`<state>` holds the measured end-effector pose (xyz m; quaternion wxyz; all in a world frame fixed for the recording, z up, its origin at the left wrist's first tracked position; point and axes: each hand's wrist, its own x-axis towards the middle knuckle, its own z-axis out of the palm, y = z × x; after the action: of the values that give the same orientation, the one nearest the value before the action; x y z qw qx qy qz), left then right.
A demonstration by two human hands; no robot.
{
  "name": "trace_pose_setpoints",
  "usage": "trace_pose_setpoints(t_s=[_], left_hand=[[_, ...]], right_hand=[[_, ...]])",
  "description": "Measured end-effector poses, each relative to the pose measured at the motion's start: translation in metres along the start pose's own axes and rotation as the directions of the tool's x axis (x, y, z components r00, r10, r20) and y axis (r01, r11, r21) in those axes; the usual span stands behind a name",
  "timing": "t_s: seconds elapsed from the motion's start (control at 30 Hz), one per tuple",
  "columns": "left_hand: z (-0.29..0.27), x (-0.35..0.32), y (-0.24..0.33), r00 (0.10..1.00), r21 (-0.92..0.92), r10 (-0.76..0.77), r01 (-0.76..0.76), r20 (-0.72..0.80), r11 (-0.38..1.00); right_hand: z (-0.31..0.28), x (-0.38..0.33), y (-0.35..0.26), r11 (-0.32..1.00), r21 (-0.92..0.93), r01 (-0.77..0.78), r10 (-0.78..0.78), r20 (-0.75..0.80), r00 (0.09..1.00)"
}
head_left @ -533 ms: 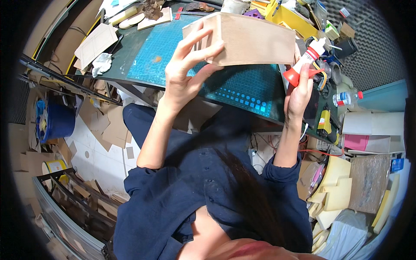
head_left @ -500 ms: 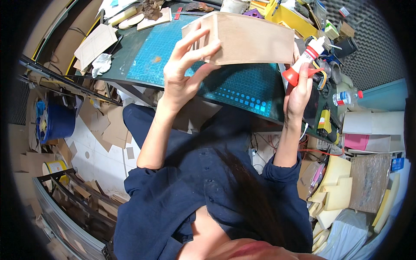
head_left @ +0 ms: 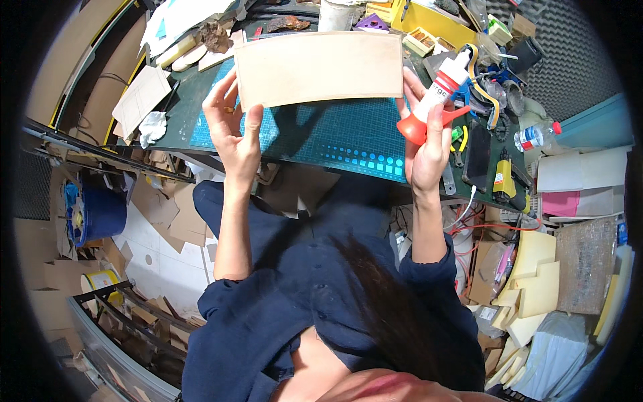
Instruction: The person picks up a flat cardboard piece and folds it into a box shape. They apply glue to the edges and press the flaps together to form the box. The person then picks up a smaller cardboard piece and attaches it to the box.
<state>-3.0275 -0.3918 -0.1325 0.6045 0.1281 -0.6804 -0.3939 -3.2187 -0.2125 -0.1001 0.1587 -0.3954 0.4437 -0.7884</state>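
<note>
Panel: Though its far side is hidden, the pale tan, curved, wood-like panel (head_left: pixel 320 67) shows its broad face, raised over the surface (head_left: pixel 175 115), clear of the teal gridded cutting mat (head_left: pixel 348 130).
Left grip: left hand (head_left: pixel 236 142) half-curled round the panel's left end; fingers at the end and behind, thumb at the lower corner. Contact there is loose-looking.
Right grip: right hand (head_left: pixel 429 161) closed round the white plastic bottle with red bands (head_left: pixel 439 90), thumb across the front; other fingers reach the panel's right end, apparently touching.
Bottle: tilted, white nozzle up and rightward, red flared part with a thin spout (head_left: pixel 412 128) at its lower end. Can't tell if that part is attached.
Why so: end holds probably keep the broad face unobstructed; tucking the bottle in the palm probably lets those fingers steady the panel too.
Print: dark lettering on the white bottle, partly turned away; rows of light-blue circles and squares on the mat. Clear bottle with red cap (head_left: pixel 536 137), far right, has a coloured label. No writing seen on the panel.
</note>
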Motion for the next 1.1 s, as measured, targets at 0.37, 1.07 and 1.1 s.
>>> trace_pose_setpoints(t_s=[0.37, 1.07, 1.1], left_hand=[[-0.002, -0.009, -0.009, 0.991, 0.056, -0.062, 0.069, -0.119, 0.996], [-0.003, -0.017, -0.013, 0.977, -0.059, -0.101, 0.092, -0.187, 0.994], [-0.003, -0.018, -0.011, 0.976, -0.054, -0.109, 0.1, -0.187, 0.993]], right_hand=[[0.004, -0.038, 0.009, 0.974, 0.226, 0.016, -0.026, 0.043, 0.999], [0.001, -0.053, 0.019, 0.965, 0.262, -0.016, 0.003, 0.051, 0.999], [0.0, -0.054, 0.021, 0.965, 0.261, -0.018, 0.002, 0.059, 0.998]])
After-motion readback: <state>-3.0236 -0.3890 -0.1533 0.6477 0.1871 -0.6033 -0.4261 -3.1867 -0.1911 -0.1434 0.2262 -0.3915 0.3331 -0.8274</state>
